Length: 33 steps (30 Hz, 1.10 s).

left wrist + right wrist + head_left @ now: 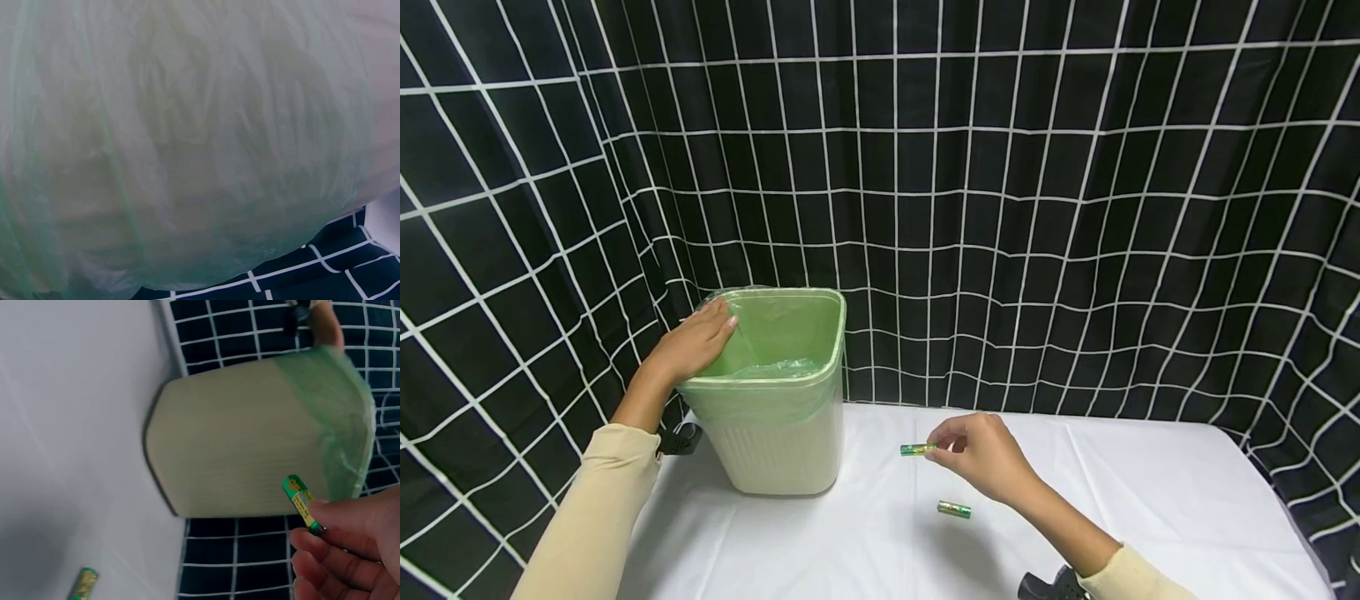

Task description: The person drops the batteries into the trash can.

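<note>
A cream trash can (775, 454), lined with a thin green plastic bag (775, 392), stands at the left of the table. My left hand (698, 337) rests over its left rim with the fingers straight and close together. In the left wrist view, the bag's outer side (200, 156) fills most of the picture and the hand is hidden. My right hand (981, 454) pinches a green and yellow battery (916, 449) by one end, between thumb and fingers, above the table. Below it, a second battery (954, 509) of the same colours lies on the white cloth.
A white cloth (1112, 500) covers the table. Black curtains with a white grid (1000, 208) hang close behind it and along both sides. The trash can stands near the table's back left, beside the curtain. A wrist camera (1052, 583) sits at my right sleeve.
</note>
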Each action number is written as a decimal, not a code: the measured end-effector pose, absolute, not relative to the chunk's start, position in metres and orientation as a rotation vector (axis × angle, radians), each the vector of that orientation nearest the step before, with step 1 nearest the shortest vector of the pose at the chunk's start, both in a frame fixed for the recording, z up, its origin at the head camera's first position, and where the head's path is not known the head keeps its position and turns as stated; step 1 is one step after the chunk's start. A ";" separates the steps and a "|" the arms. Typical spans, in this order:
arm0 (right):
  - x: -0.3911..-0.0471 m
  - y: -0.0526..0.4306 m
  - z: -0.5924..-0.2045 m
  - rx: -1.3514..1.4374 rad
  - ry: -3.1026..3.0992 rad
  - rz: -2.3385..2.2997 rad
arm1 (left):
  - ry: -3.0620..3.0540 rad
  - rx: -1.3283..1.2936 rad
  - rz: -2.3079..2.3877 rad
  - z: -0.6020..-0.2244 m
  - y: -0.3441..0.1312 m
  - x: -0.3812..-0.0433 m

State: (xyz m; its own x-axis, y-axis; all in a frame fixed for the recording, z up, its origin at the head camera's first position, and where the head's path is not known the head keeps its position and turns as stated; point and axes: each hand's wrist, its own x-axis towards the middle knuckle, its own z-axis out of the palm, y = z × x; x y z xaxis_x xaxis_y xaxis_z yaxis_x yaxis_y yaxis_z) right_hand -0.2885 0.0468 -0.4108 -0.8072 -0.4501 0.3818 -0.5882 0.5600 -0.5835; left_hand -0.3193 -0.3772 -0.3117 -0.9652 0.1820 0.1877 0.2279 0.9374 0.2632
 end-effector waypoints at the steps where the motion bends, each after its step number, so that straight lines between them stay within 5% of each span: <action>1: -0.289 0.045 -0.407 0.878 -2.598 1.083 | -2.931 -0.313 -0.428 -0.311 -0.378 -0.319; 33: -0.312 -0.003 -0.310 0.944 -2.414 1.204 | -2.933 -0.314 -0.440 -0.312 -0.380 -0.322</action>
